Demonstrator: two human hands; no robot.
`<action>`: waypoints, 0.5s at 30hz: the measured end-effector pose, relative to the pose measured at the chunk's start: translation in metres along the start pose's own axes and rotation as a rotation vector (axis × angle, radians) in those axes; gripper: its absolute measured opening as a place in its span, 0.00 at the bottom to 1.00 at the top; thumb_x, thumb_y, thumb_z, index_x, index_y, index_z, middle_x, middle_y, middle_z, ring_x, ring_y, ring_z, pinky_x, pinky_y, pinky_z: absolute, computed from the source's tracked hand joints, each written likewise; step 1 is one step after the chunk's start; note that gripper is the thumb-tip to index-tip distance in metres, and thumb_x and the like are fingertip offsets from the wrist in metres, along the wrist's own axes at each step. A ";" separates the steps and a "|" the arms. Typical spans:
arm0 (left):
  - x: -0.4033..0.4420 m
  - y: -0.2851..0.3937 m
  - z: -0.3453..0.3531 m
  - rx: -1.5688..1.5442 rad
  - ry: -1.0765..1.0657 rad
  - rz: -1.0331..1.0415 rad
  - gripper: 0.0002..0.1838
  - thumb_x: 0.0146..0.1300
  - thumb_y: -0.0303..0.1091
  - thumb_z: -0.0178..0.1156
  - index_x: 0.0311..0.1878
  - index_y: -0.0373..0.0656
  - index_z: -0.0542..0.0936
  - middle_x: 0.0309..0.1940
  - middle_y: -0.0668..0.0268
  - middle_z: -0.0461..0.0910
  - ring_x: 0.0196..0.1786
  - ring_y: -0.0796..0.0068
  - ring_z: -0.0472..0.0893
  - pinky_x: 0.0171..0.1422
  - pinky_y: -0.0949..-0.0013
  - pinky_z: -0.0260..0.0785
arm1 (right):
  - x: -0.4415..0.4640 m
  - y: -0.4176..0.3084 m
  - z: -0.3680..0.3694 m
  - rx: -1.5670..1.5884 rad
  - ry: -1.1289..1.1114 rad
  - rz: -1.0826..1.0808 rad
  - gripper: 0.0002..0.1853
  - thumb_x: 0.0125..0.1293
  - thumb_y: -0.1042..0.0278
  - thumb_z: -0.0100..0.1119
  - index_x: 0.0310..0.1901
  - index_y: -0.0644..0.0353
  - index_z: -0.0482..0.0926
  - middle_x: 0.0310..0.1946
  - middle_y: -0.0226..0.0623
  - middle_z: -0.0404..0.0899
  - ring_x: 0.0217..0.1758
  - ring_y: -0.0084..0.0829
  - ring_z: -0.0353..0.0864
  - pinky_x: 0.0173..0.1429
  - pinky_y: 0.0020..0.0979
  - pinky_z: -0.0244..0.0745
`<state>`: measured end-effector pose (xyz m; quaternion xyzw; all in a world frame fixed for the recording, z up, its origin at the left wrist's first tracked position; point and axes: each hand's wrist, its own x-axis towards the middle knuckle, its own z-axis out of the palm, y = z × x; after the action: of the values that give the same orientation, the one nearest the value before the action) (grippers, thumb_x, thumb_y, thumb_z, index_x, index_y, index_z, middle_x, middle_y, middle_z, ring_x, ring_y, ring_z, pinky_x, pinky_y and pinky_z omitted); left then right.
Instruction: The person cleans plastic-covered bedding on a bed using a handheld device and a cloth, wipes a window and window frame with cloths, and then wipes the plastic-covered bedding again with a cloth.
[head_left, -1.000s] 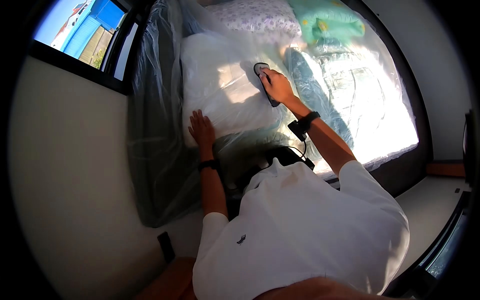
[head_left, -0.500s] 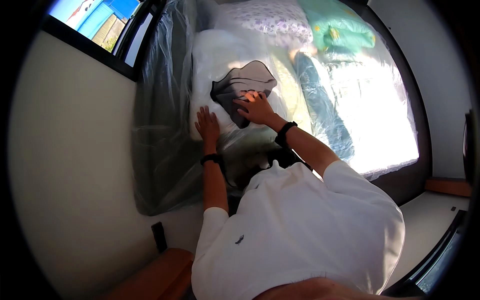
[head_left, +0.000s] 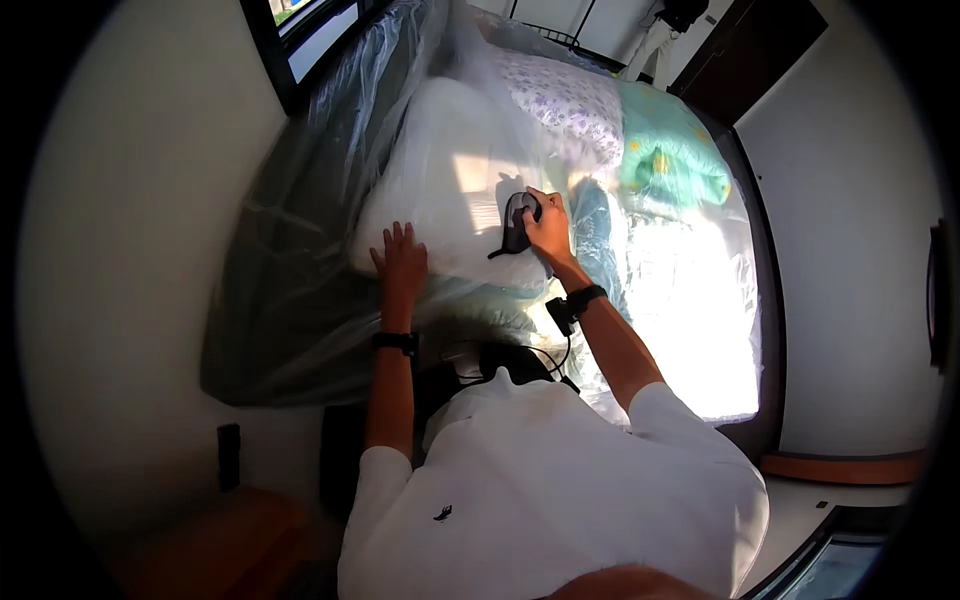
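Note:
My right hand (head_left: 549, 228) grips a grey cloth with black edging (head_left: 515, 232), now gathered into a small bundle, with a dark strip trailing to the lower left. The hand is over the right part of a puffy white bundle (head_left: 440, 170) under clear plastic. On the near left part of that bundle rests my left hand (head_left: 403, 262), fingers spread and holding nothing. Each wrist wears a black band, and the right one carries a small black box with a cable.
Clear plastic sheeting (head_left: 290, 260) drapes the bed's left side. Beyond lie a purple-patterned bedding bundle (head_left: 565, 105) and a green quilt (head_left: 675, 150). Bright sunlit bedding (head_left: 690, 320) is at right. Another person's pale trousers (head_left: 652, 52) show at the far end, beside a dark door (head_left: 745, 55).
The cloth lay spread out flat under my right hand; it is now gathered up in that hand. My left hand stays flat on the white bundle. The view has tilted up and turned.

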<state>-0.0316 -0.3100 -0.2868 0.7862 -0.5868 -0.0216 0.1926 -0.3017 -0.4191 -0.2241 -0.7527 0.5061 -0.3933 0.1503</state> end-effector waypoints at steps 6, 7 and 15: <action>-0.060 0.038 -0.008 0.030 0.018 0.162 0.37 0.61 0.43 0.61 0.74 0.45 0.66 0.76 0.56 0.59 0.77 0.58 0.61 0.75 0.38 0.53 | 0.006 -0.116 0.060 0.174 -0.323 -0.321 0.34 0.59 0.67 0.63 0.70 0.55 0.68 0.55 0.54 0.71 0.56 0.55 0.74 0.59 0.47 0.73; -0.069 0.039 0.000 0.053 -0.027 0.174 0.36 0.61 0.43 0.61 0.73 0.45 0.66 0.76 0.56 0.59 0.75 0.57 0.63 0.74 0.40 0.56 | -0.004 -0.114 0.085 0.006 -0.367 -0.347 0.35 0.59 0.64 0.62 0.70 0.52 0.68 0.57 0.52 0.70 0.57 0.54 0.73 0.59 0.48 0.73; -0.122 0.018 0.000 -0.005 -0.004 0.163 0.30 0.62 0.38 0.61 0.68 0.43 0.72 0.76 0.56 0.60 0.71 0.57 0.67 0.66 0.48 0.66 | -0.021 -0.085 0.122 -0.323 -0.419 -0.369 0.32 0.59 0.56 0.60 0.68 0.41 0.71 0.57 0.47 0.70 0.58 0.49 0.72 0.56 0.50 0.73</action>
<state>-0.0860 -0.2004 -0.3049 0.7352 -0.6493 -0.0089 0.1945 -0.1600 -0.3839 -0.2593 -0.9106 0.3748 -0.1647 0.0559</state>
